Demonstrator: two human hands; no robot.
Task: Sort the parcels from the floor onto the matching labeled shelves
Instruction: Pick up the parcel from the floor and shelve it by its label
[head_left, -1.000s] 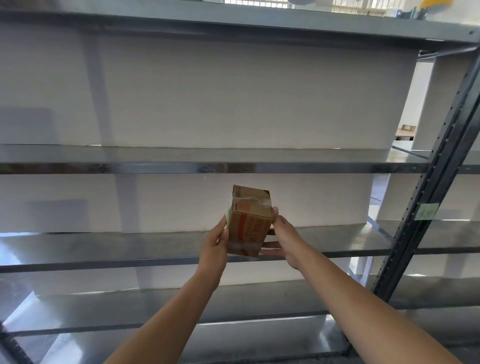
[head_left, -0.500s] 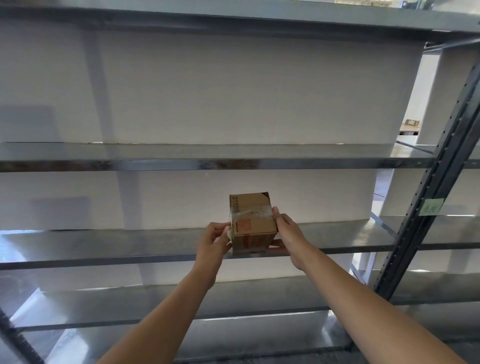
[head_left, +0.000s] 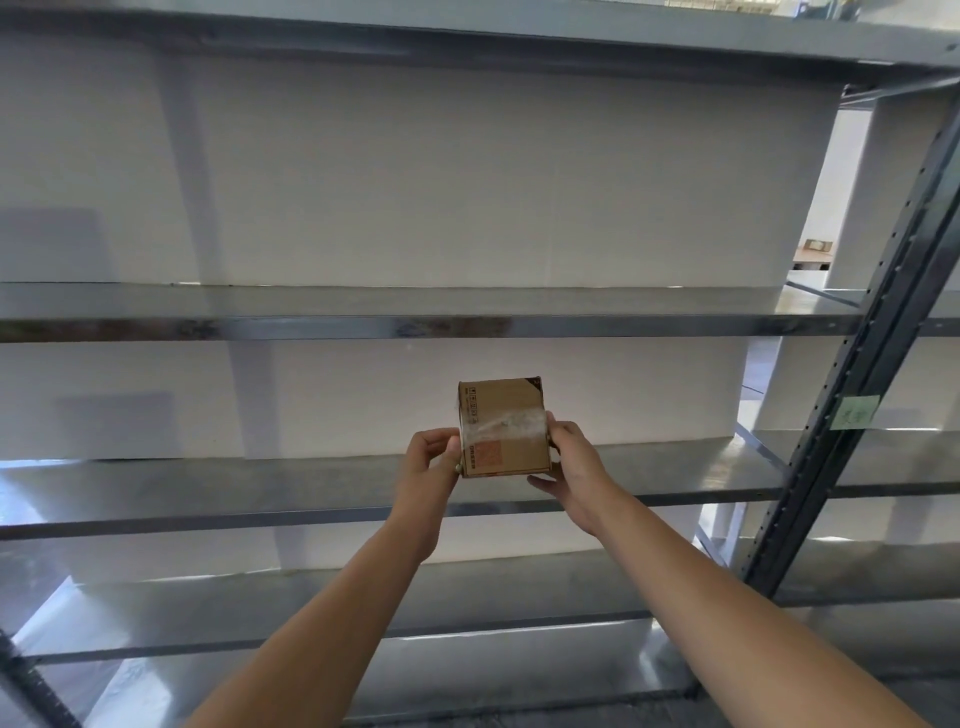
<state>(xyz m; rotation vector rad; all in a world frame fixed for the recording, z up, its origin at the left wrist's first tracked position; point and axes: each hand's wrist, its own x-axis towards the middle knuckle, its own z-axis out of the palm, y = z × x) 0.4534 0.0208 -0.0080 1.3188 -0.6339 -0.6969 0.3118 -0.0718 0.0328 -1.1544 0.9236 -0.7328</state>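
Note:
A small brown cardboard parcel, sealed with clear tape and printed with an orange square, stands upright over the middle metal shelf. Its bottom edge sits at the shelf surface; I cannot tell if it rests fully. My left hand grips its left side and my right hand holds its right side and lower corner. A pale green label is stuck on the dark upright post at the right.
Grey metal shelves run above and below the middle one, backed by a white wall. The dark perforated post separates this bay from another to the right. A cardboard item lies far off behind.
Both hands have carried the parcel forward and set it square over the middle shelf; it was tilted and held nearer me a second ago.

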